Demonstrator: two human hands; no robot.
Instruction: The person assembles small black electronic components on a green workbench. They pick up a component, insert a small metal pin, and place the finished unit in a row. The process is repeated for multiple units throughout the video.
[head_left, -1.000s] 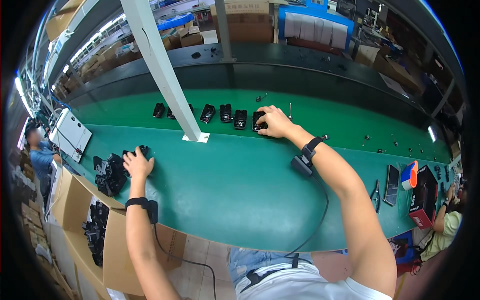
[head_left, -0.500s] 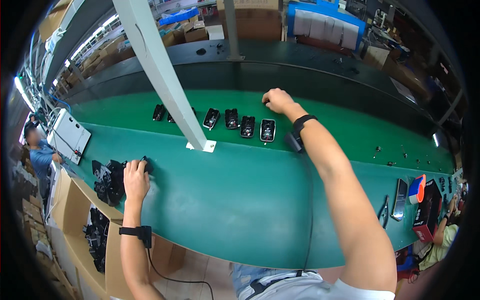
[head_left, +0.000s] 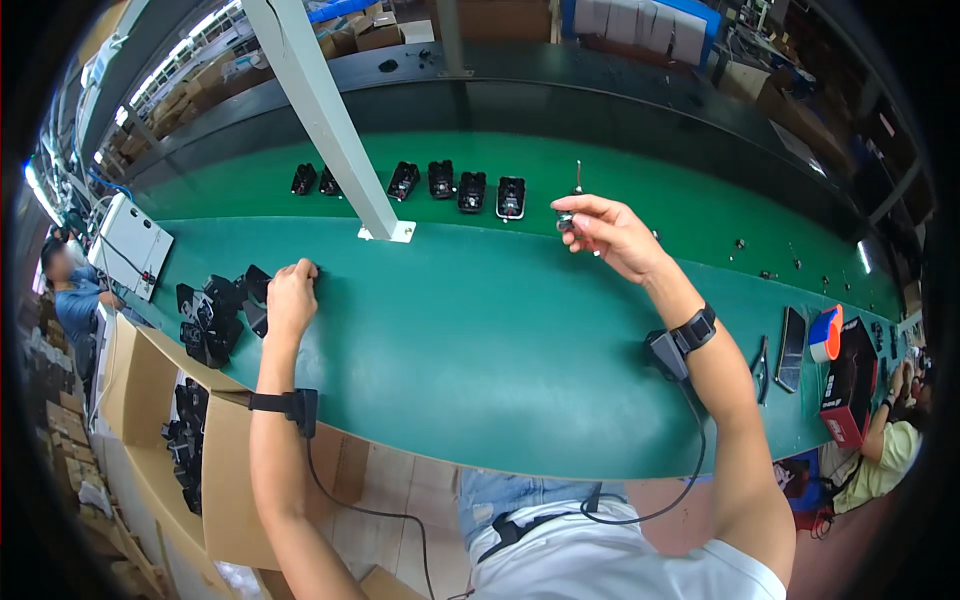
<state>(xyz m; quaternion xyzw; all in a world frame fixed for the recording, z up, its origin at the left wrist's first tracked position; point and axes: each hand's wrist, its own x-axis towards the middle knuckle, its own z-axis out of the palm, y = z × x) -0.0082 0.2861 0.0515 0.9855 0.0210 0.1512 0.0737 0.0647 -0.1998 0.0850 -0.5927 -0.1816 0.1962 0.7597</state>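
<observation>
Clamping small metallic part (head_left: 565, 222) between thumb and fingers of right grip (head_left: 622, 242), right of 6 black housings (head_left: 472, 192), near far edge of bench (head_left: 450, 370). Pinch lightly, by edges. Beside black pile (head_left: 210, 315) with left grip (head_left: 290, 300); cannot tell closure.

Green workbench (head_left: 480, 370); pale upright post (head_left: 322, 125); tiled floor (head_left: 398, 482).

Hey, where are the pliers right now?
In the head view, the pliers lie toward the right side of the green table, between the person's right forearm and the dark, flat phone-like device.
</observation>
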